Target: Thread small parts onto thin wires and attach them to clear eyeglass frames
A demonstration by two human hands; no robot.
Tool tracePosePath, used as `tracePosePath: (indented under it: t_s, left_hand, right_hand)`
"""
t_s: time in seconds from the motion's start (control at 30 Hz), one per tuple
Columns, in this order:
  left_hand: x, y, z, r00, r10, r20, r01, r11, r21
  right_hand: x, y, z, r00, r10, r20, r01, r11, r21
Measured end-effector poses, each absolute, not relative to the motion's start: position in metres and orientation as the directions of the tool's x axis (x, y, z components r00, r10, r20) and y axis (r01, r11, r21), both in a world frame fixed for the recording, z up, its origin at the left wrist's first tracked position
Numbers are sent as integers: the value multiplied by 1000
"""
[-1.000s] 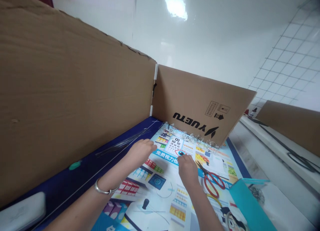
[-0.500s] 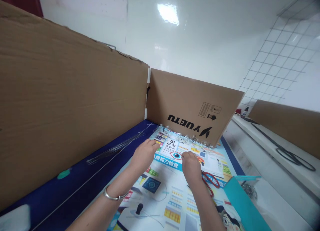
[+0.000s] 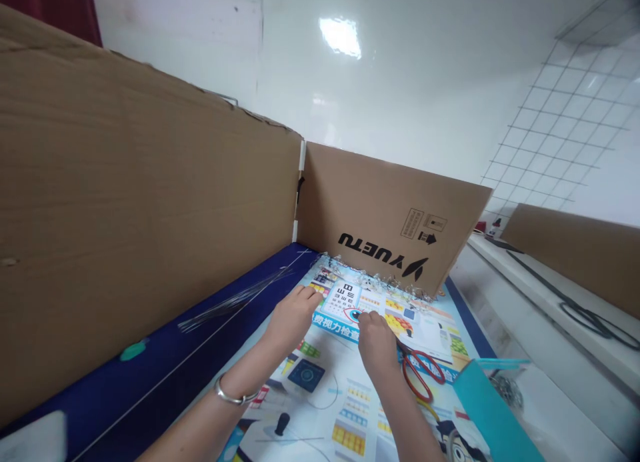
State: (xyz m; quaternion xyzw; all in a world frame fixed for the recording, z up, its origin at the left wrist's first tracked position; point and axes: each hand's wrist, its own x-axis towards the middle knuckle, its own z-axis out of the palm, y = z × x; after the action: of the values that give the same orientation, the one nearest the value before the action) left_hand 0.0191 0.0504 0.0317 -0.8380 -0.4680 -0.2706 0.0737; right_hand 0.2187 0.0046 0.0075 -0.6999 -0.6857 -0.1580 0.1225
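Above a printed poster [image 3: 330, 362] laid flat over a dark blue table cover [image 3: 165, 382], two bare hands work near each other, with a gap between them. The left hand [image 3: 299, 313] is by the poster's left edge, beside the printed eye chart, its fingers bent and drawn close together. The right hand [image 3: 376, 339] is curled as well, its fingertips next to the printed eye. Whether either hand pinches something thin cannot be told; anything between the fingers is too small to see. A silver bangle [image 3: 235, 397] circles the left wrist.

Just to the right of the right hand, red-handled scissors [image 3: 437, 367] lie on the poster, blades angled toward the hand and partly hidden by it. Further right stands a teal box [image 3: 495, 412]; a tangle of wire [image 3: 509, 390] shows by its far side, and I cannot tell whether it is inside. Left of the poster, a bundle of thin wires [image 3: 235, 302] lies on the blue cover, with a green blob [image 3: 133, 351] nearer the tall left cardboard panel [image 3: 150, 182]. Wire scraps [image 3: 377, 279] litter the foot of the back cardboard panel [image 3: 370, 195], which bears dark lettering. At the right, a dark cord [image 3: 590, 319] rests on a white ledge [image 3: 505, 269].
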Motion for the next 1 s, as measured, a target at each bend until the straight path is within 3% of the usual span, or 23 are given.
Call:
tracePosePath:
  t_s: [0.23,0.4,0.53,0.63,0.7,1.0]
  left_hand:
    - [23,53,22,414,754,510,831,-541,125]
    - [26,54,18,395,774,495,841,-521,143]
    - [28,55,16,368,777,512,823,-528,211]
    - [30,56,13,322,788,525,788,-530,312]
    - [32,56,11,290,796,531,747,-535,395]
    - [35,60,7,131,820,557,427,-554,714]
  right_hand:
    - [221,6,4,51,889,455,998,-56,-1]
    - [221,9,1,55,868,494,995,-6,-100]
    - [219,11,1,111,842,527,939,85,-334]
    - [218,13,3,227,841,492,772,153,-617]
    - [218,13,4,287,848,445,652,167,-739]
    - [218,19,-5,371,872,320,358,184,-915]
